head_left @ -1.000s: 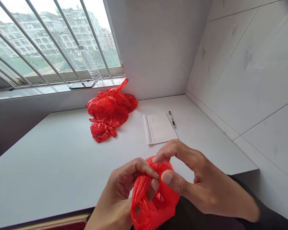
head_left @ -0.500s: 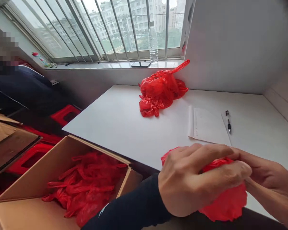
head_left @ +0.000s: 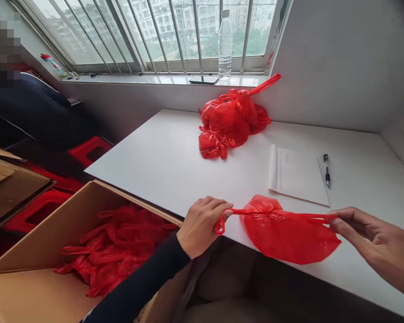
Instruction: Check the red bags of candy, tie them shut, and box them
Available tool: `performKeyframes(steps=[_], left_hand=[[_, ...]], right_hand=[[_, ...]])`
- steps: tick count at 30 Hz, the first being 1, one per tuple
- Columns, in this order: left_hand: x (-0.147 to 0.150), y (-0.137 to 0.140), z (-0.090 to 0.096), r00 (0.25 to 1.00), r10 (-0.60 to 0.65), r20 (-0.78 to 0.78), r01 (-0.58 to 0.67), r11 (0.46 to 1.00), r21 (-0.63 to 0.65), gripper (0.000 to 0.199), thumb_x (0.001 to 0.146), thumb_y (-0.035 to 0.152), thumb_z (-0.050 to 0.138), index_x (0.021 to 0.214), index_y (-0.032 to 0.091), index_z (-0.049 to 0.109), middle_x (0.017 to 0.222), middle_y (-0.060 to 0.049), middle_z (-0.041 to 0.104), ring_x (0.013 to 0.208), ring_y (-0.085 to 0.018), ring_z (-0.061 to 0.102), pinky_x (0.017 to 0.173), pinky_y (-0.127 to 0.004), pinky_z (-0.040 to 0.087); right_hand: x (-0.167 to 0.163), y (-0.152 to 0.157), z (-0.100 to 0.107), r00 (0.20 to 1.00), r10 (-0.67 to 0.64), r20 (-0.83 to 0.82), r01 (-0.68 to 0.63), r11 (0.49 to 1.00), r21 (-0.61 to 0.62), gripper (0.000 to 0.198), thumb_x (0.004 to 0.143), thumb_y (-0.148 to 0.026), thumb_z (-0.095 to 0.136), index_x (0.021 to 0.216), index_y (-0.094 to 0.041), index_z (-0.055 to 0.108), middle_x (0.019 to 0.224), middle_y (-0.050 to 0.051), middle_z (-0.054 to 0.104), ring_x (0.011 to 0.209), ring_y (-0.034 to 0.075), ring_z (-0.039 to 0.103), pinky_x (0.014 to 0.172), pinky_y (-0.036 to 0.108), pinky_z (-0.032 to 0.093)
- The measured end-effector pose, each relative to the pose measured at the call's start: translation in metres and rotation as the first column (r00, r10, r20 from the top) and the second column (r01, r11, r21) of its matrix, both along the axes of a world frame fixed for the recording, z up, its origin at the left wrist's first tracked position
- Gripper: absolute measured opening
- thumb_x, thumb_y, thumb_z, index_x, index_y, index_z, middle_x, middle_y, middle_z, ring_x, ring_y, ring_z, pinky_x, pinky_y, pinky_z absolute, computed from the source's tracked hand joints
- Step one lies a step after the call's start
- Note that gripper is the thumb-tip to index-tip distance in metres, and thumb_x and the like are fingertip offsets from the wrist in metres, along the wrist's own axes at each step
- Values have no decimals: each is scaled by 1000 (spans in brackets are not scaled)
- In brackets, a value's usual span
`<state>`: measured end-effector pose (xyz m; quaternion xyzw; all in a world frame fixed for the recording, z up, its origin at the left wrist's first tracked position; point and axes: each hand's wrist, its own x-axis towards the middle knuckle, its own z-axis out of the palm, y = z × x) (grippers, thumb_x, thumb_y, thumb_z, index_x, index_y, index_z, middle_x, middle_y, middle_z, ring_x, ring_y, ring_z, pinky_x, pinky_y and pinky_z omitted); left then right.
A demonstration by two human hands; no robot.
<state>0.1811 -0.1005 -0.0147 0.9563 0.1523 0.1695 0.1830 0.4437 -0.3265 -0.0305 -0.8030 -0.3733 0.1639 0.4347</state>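
Observation:
A red plastic bag (head_left: 289, 237), tied in a knot near its top, is stretched between my two hands at the table's front edge. My left hand (head_left: 205, 224) is closed on one handle end, which loops out below the fingers. On the other side my right hand (head_left: 360, 229) pinches the opposite handle between thumb and fingers. The bag's body hangs rounded below the knot; its contents cannot be seen. Farther back on the white table (head_left: 148, 157) lies a heap of red plastic bags (head_left: 232, 121), knotted, against the wall.
At the left stands an open cardboard box (head_left: 30, 291) holding many loose red bags (head_left: 121, 242). A notepad (head_left: 299, 175) and a pen (head_left: 327, 170) lie behind my right hand. A water bottle (head_left: 225, 45) and a phone (head_left: 204, 80) are on the windowsill. A person (head_left: 27, 107) sits at far left.
My hands were close together around the bag; now they are apart, pulling its handles to either side, and the knot shows. The view has shifted slightly.

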Motion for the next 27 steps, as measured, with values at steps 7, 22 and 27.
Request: performKeyframes(steps=[7,22,27], left_hand=[[38,-25,-8,982,-125,139,128,992,-12,57,99,18,45,155,19,34,160,-10,38,151,-25,27,120,-48,36],[74,-48,-65,964,-250,-88,263,942,208,65,99,26,41,160,14,20,167,-8,20,155,-24,12,127,-47,16],[72,-47,-69,963,-253,-93,268,938,221,70,97,25,43,160,11,16,167,-8,20,155,-24,12,127,-46,17]], right_hand=[[-31,29,18,998,-63,-6,63,997,45,27,101,-47,47,107,-23,58,126,8,64,111,24,65,96,41,53],[-70,41,-66,833,120,540,-163,986,33,22,100,-19,39,117,-23,51,150,9,50,146,28,39,119,60,35],[-74,40,-68,841,149,520,-181,983,11,21,100,-17,38,116,-22,52,151,10,50,146,28,38,119,62,34]])
